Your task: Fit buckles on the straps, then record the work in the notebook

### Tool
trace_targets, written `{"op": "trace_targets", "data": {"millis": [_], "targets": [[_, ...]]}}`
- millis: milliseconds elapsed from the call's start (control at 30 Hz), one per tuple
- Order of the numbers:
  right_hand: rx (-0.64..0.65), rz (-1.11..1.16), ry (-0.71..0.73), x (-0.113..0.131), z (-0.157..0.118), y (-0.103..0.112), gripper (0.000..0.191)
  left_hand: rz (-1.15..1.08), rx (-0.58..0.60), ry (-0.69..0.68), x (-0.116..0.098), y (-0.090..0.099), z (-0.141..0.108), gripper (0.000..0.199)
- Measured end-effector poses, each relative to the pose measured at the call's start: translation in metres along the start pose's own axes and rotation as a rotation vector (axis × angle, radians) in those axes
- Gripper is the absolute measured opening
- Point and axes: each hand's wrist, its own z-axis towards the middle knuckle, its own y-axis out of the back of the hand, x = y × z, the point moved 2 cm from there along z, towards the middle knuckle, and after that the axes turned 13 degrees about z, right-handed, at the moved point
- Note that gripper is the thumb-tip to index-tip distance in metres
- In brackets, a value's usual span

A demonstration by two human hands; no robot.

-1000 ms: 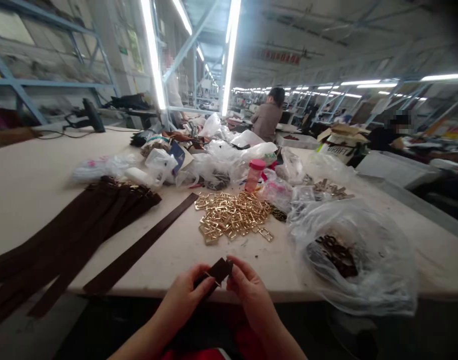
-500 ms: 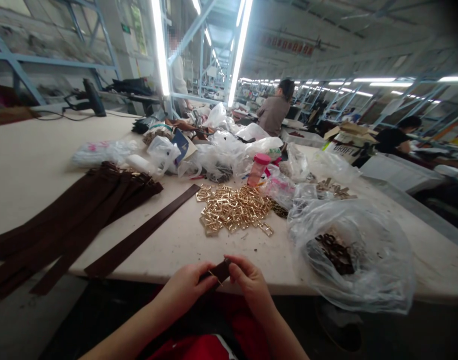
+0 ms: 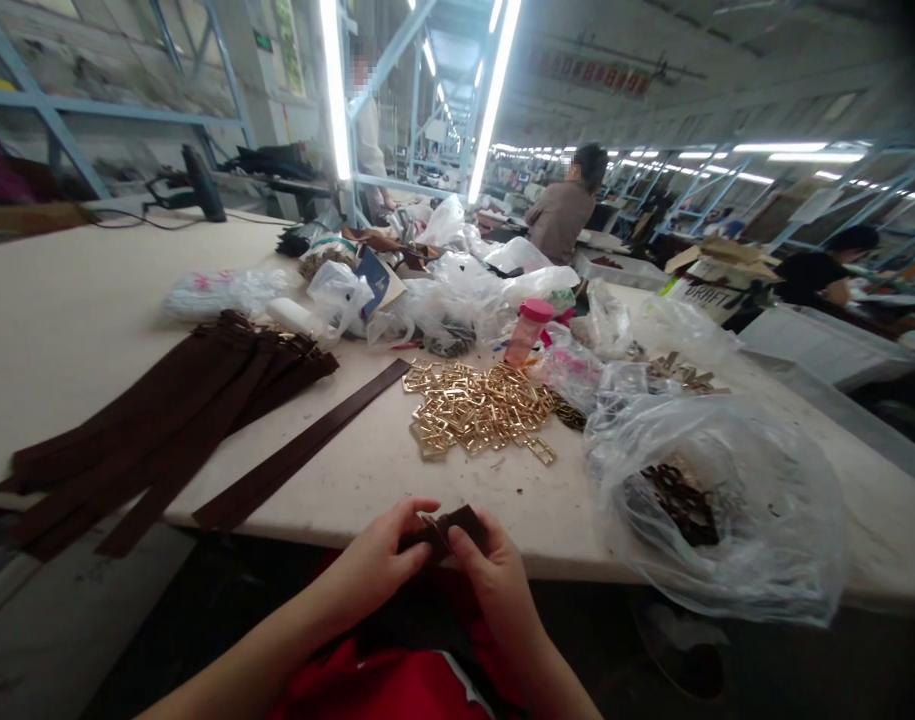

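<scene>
— Well, hands first?
— Left hand [image 3: 378,550] clenched, thumb and fingers closed on a dark brown strap piece [image 3: 457,528]; right hand [image 3: 494,585] likewise pinching the same piece, fingertips pressed to its far end. Neither one released.
— Position of that strap piece?
— Off the table, raised in front of a red top [image 3: 382,685], well toward the body from the heap of gold buckles [image 3: 476,410]. A tiny pale glint at its edge, too small to tell.
— Why so tight together?
— Probably for a steady hold on something so small.
— And the rest?
— Left of the heap, long brown straps [image 3: 164,420] lying side by side, plus one single strap [image 3: 299,445], likely laid flat for easy reach. Right of the heap, a clear plastic bag [image 3: 716,510] slumped open around dark metal pieces, perhaps kept apart from the gold ones.
— Change since the last look?
— Strap piece turned broader side up, hands a little higher, thin pale sliver less plain. Heap and bag unmoved, only shifted in view.
</scene>
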Motion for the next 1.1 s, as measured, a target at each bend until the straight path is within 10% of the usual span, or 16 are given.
{"op": "trace_targets", "data": {"millis": [433, 600, 1100], "targets": [[-0.042, 0.372, -0.303, -0.014, -0.011, -0.005, 0.03, -0.019, 0.012, -0.013, 0.011, -0.006, -0.001, 0.04], [0.127, 0.394, -0.453, -0.027, -0.01, -0.007, 0.042, 0.072, -0.079, 0.05, 0.016, -0.011, 0.004, 0.038], [0.109, 0.262, -0.369, -0.037, -0.009, -0.004, 0.039, 0.218, -0.114, 0.113, 0.027, -0.016, 0.008, 0.039]]}}
